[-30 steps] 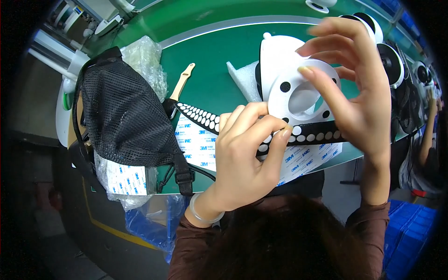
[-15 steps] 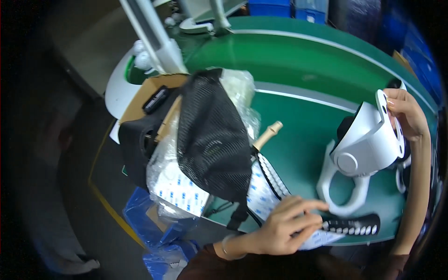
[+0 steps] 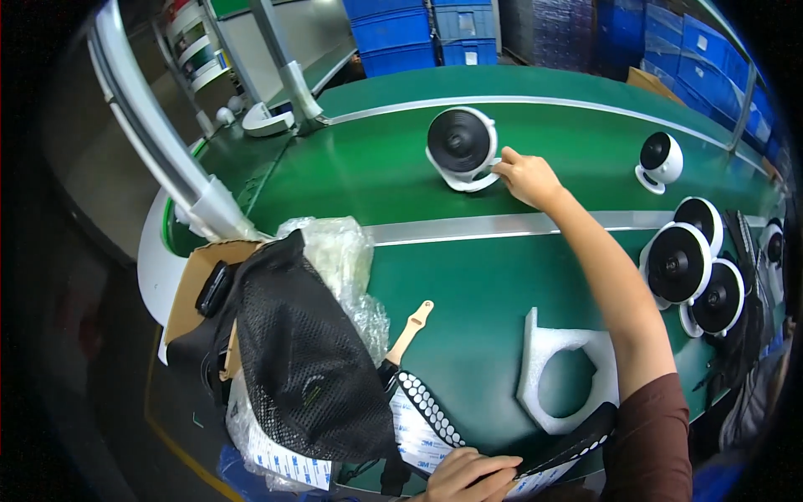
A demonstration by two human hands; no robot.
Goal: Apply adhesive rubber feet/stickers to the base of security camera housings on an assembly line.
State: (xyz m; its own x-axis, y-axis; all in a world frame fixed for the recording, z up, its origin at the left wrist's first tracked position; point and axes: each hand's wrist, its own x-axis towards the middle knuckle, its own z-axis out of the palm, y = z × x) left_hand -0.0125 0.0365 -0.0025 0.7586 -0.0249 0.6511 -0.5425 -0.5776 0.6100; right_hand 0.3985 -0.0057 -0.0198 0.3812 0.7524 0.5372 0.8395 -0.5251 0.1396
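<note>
My right hand (image 3: 529,177) reaches far out over the green belt, its fingers closed on the white curved stand of a small fan (image 3: 462,144). The fan is white and round with a black front, and its base is at the belt surface. At the near edge my left hand (image 3: 470,477) is closed on a black strip (image 3: 577,445) with rows of white round pads. That hand is partly cut off by the lower edge. Under the strip are white backing sheets with blue print (image 3: 418,431). A white foam ring (image 3: 529,385) lies beside my right forearm.
A black mesh bag (image 3: 314,360), bubble wrap (image 3: 339,251) and a cardboard box (image 3: 194,284) crowd the left. A wooden-handled brush (image 3: 411,330) lies nearby. Several similar fans (image 3: 679,263) stand at right; another fan (image 3: 661,161) sits farther along the belt. Blue crates (image 3: 393,42) stand behind.
My right hand has carried the fan from the near right to the far middle of the belt. The head view has shifted. My left hand has closed on the strip.
</note>
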